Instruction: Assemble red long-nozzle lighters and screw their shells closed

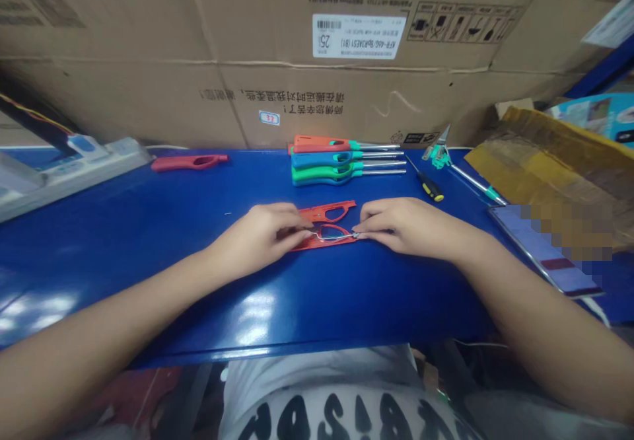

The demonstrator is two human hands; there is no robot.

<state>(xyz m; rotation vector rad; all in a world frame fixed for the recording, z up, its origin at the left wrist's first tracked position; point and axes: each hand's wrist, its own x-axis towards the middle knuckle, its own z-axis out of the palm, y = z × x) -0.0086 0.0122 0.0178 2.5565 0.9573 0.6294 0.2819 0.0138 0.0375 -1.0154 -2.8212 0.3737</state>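
Two orange lighter shell halves lie side by side on the blue table (pixel 297 308): the rear half (pixel 327 212) and the front half (pixel 324 242). A thin white wire (pixel 334 236) stretches over the front half between my hands. My left hand (pixel 277 228) pinches its left end above the shell's left part, with a small dark piece at the fingertips. My right hand (pixel 389 225) pinches the wire's other end near the shell's right tip, at a small metallic bit. The fingers hide much of both ends.
Behind the hands lies a stack of lighters (pixel 324 162). A screwdriver (pixel 428 185), a teal-tipped metal rod (pixel 473 182) and a phone (pixel 545 248) are to the right. A red shell (pixel 188 162) and power strip (pixel 74 176) lie left. Cardboard (pixel 173 43) stands behind.
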